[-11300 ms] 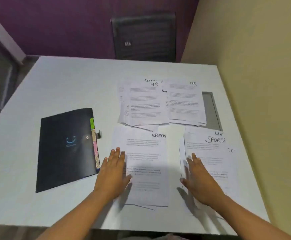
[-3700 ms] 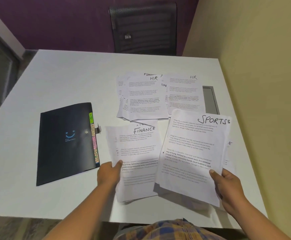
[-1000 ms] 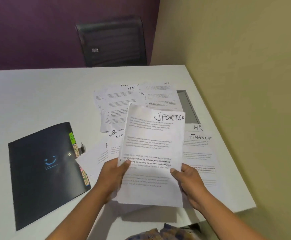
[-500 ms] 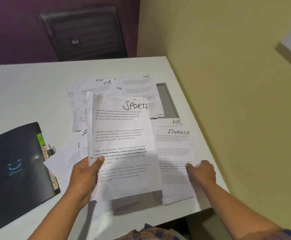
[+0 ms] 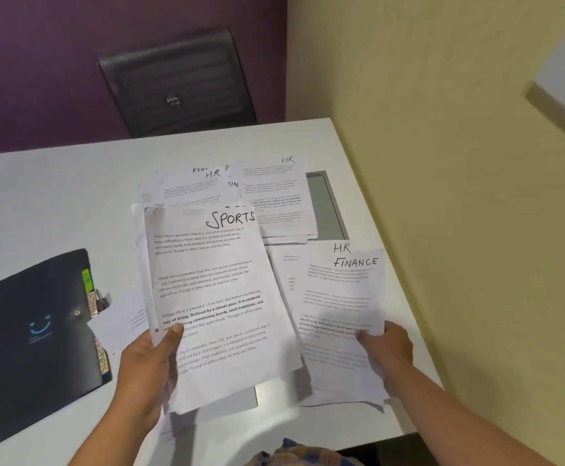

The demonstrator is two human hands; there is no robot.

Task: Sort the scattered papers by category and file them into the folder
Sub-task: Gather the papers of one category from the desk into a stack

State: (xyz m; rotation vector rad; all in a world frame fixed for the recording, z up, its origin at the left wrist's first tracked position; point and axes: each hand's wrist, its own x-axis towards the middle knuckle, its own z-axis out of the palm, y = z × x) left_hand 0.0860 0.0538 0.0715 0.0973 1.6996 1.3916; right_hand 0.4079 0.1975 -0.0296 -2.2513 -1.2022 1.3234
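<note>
My left hand [image 5: 146,371] holds a small stack of sheets headed SPORTS [image 5: 214,297] above the white table [image 5: 39,203], thumb on the front. My right hand [image 5: 387,351] pinches the lower edge of a sheet headed FINANCE [image 5: 341,297], which is lifting off the pile at the right; an HR sheet [image 5: 341,247] shows under it. More HR and FINANCE sheets [image 5: 267,196] lie fanned at the back. The closed black folder [image 5: 32,338] with coloured tabs lies flat at the left.
A black mesh chair [image 5: 177,82] stands behind the table's far edge. A yellow wall [image 5: 459,196] runs close along the table's right side. A grey recessed panel [image 5: 328,206] sits in the table next to the far papers.
My right hand let go of the SPORTS stack, reached right and gripped the FINANCE sheet, which now lifts. My left hand keeps the SPORTS stack. The view swung right.
</note>
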